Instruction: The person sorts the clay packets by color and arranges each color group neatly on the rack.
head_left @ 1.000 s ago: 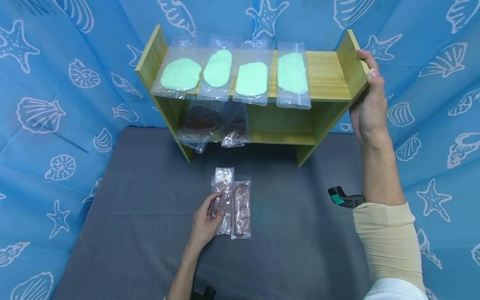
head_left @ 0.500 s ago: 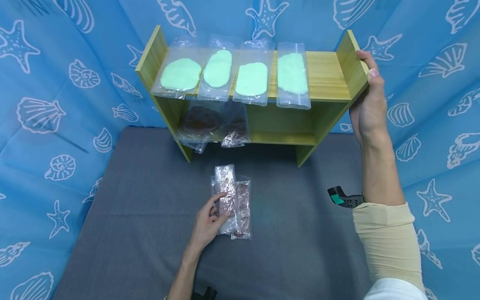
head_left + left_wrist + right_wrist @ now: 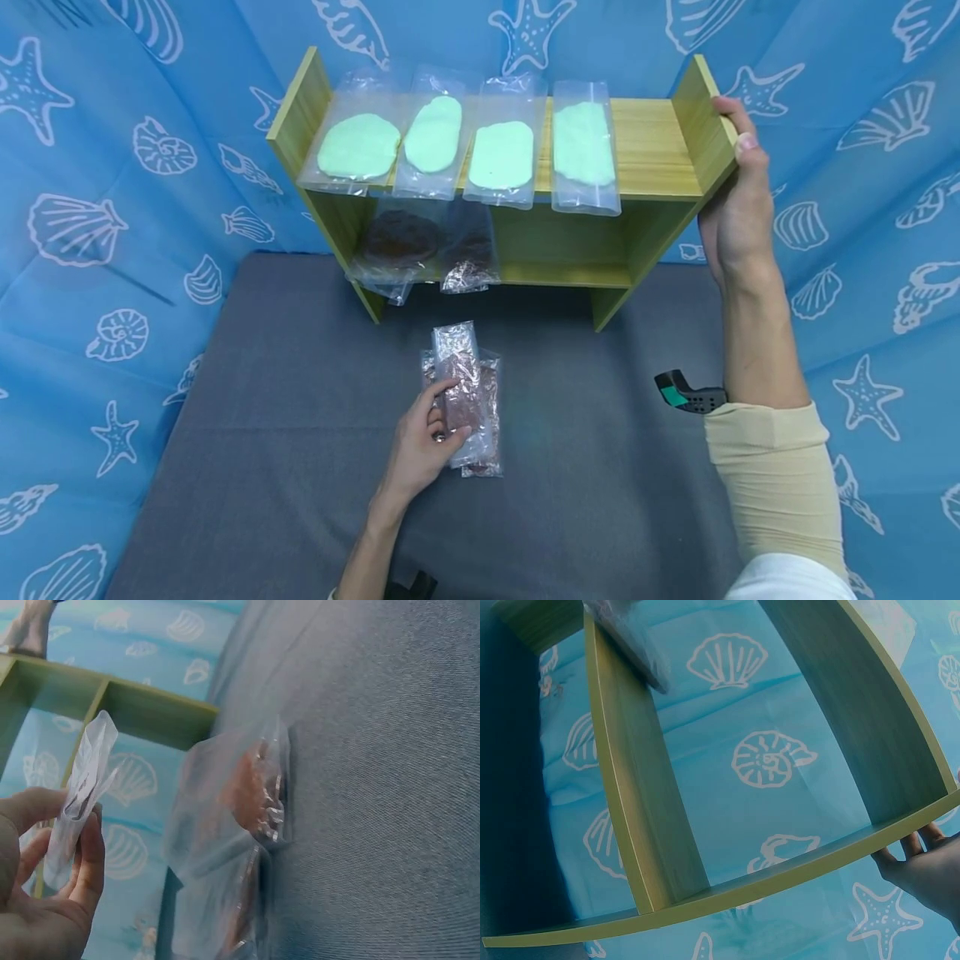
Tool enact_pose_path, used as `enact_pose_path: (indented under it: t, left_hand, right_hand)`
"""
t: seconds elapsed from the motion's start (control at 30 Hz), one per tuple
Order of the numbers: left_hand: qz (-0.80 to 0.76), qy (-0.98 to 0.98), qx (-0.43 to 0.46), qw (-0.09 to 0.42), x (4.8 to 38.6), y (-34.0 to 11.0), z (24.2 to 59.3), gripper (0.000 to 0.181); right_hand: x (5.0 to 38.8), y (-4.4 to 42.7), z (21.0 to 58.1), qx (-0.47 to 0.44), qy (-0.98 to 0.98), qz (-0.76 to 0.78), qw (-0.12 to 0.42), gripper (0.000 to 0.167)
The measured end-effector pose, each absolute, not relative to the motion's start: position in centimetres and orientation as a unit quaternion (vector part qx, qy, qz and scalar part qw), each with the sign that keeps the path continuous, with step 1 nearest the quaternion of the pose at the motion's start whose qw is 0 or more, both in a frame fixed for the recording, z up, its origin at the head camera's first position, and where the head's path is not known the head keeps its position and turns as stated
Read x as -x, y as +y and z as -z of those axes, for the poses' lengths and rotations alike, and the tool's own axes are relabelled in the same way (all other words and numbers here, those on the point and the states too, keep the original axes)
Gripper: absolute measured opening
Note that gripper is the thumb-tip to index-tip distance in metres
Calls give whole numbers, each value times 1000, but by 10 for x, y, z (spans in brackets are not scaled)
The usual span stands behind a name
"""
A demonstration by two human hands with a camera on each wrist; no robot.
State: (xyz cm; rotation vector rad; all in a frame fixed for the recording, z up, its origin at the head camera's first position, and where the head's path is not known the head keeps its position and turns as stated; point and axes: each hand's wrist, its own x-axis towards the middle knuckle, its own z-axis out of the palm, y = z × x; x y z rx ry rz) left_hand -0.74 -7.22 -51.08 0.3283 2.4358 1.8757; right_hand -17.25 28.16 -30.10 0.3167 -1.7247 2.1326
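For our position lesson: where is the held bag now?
In the head view, the bag is just left of centre, in the left hand's grip, over two bags, in front of the shelf.

The left hand [image 3: 420,448] has slid slightly rightward, and the pinched clear bag of brown filling [image 3: 459,360] comes along with it, lifted off the counter [image 3: 600,500] and its far edge nearer the wooden shelf [image 3: 652,142]. It sits a touch slanted now, overlapping more of the right-hand bag [image 3: 491,400], while the left-hand bag [image 3: 427,367] beneath peeks out further.
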Motion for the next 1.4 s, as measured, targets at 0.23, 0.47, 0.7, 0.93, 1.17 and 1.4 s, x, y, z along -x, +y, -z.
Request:
enact_pose_path:
  t: [0.23, 0.47, 0.7, 0.93, 1.17, 1.4]
  left_hand:
    - [-600, 792, -114, 15, 6, -71, 505, 78]
    - [-564, 809, -161, -30, 9, -68, 490, 76]
    - [-548, 818, -173, -31, 13, -60, 473, 74]
    - [-546, 814, -195, -32, 21, -51, 462, 74]
    - [-545, 807, -227, -33, 29, -47, 451, 80]
    - [-540, 804, -247, -30, 42, -42, 441, 90]
  right_hand:
    - [173, 281, 301, -116, -613, -758, 189, 47]
    - [173, 280, 300, -110, -612, -760, 190, 47]
    - [174, 280, 300, -108, -610, -761, 192, 47]
    - [175, 280, 300, -112, -605, -765, 191, 46]
    - [176, 279, 301, -112, -601, -769, 189, 45]
    - [175, 281, 300, -110, -599, -770, 189, 45]
